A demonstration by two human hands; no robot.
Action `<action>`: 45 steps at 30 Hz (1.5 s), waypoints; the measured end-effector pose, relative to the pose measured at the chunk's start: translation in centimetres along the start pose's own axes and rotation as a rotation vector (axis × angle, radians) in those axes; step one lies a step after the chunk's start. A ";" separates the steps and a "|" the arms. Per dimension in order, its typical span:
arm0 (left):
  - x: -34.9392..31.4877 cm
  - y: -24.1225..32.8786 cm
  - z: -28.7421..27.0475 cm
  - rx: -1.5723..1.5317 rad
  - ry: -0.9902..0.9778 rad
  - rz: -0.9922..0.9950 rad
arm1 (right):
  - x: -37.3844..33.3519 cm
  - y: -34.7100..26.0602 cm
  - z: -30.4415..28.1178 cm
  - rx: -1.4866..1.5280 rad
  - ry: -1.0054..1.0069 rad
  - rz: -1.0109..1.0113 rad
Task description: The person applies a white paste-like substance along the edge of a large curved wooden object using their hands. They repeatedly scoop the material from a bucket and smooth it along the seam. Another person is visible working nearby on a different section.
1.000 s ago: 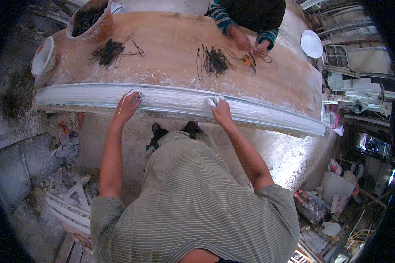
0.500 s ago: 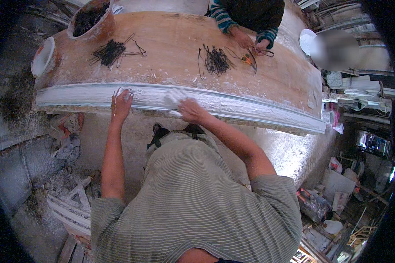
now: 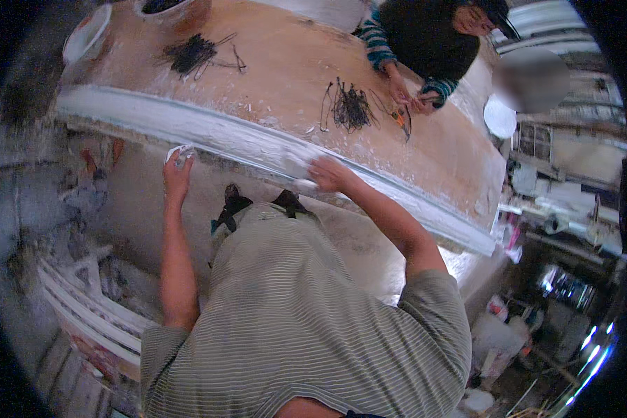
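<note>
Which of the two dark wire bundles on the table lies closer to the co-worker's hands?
The right bundle, just left of the co-worker's hands; the other bundle lies far left near the table's end.

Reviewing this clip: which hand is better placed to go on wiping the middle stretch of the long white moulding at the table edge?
Probably the right hand: it lies on the white moulding with a pale pad. The left hand holds a cloth below the strip's left part.
</note>
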State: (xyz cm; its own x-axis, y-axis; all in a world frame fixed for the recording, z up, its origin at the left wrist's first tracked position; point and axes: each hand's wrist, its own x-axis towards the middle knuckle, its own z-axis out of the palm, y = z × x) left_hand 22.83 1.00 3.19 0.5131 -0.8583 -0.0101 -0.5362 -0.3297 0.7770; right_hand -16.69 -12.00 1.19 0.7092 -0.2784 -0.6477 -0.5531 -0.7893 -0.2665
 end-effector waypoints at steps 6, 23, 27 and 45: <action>-3.9 0.1 1.1 -0.133 0.047 -0.262 | -12.3 3.3 5.9 -0.097 -0.219 0.268; -9.3 0.0 1.4 -0.376 0.246 -0.411 | 6.4 -2.4 -1.5 -0.285 0.261 -0.299; -11.4 -2.9 -1.8 -0.399 0.292 -0.459 | 12.4 -7.8 -8.1 -0.308 0.279 -0.313; 2.1 -10.8 -12.1 -0.423 0.051 -0.174 | 36.0 -23.5 -24.7 -0.488 0.319 -0.331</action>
State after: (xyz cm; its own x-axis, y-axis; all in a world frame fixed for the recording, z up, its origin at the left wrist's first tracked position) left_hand 37.81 7.47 2.35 0.6091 -0.7805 -0.1407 -0.1236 -0.2687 0.9553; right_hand 32.63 -16.92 1.75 0.9435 -0.0681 -0.3245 -0.0763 -0.9970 -0.0127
